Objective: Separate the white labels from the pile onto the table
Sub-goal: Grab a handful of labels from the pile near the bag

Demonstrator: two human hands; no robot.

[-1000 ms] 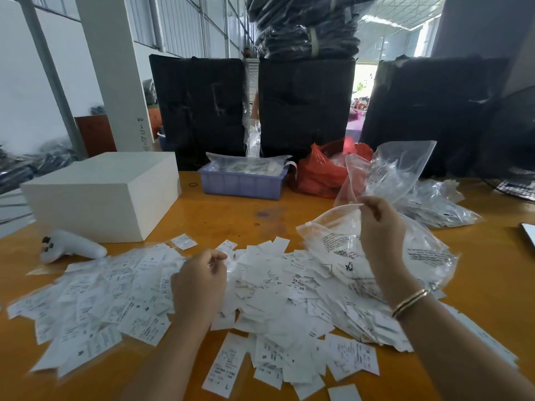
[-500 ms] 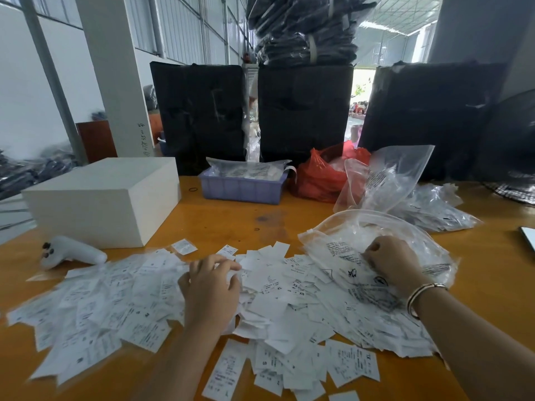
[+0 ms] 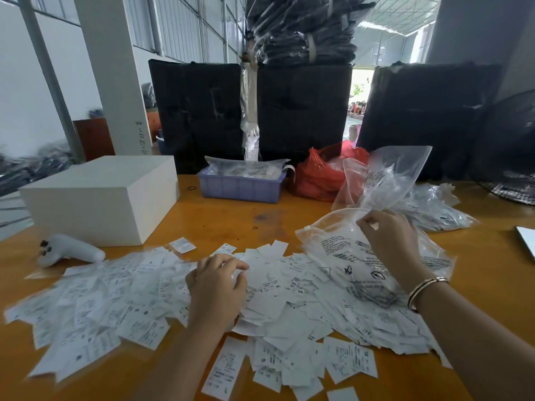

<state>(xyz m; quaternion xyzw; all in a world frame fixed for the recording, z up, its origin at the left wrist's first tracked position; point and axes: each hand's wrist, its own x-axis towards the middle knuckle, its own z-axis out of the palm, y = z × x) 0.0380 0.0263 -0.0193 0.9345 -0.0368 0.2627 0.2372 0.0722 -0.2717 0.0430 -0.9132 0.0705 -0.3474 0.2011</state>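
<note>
Orange table [image 3: 220, 218], label pile [image 3: 289, 308] spread left-right

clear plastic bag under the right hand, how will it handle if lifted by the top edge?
The clear plastic bag looks thin and crumpled, so it will likely be floppy and sag. The right hand pinches its rim; glossy film may slip. It overlies the white labels, so lifting may drag some along.

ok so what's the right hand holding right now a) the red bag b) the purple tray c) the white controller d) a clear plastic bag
d: the right hand pinches the edge of a clear plastic bag lying over the pile of white labels, while the white controller, red bag and purple tray sit apart from both hands.
</note>
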